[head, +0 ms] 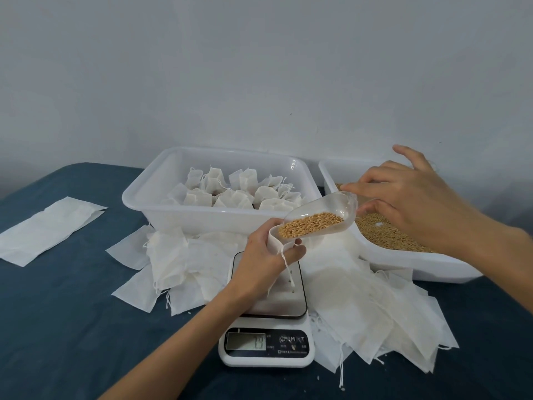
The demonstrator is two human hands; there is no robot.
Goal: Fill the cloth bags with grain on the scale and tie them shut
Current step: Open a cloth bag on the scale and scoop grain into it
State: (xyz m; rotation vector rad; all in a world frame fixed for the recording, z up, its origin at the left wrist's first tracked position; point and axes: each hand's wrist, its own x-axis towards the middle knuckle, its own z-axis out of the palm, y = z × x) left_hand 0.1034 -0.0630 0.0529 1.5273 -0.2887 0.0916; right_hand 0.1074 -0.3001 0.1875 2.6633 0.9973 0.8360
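Observation:
My left hand [264, 255] grips a white cloth bag [275, 241] by its open mouth, upright above the platform of a white digital scale [266, 346]. The bag's drawstring hangs down over the platform. My right hand [403, 197] pinches the back end of a clear plastic scoop [326, 213], which is tilted down to the left. Golden grain [310, 225] lies in the scoop, its front lip at the bag's mouth. The bag's lower part is hidden behind my left hand.
A white tub [403, 262] of loose grain stands at the right. Another white tub [150, 203] behind the scale holds several tied bags. Empty cloth bags [360, 298] lie piled around the scale, and flat ones [49, 226] lie at the left on the blue tabletop.

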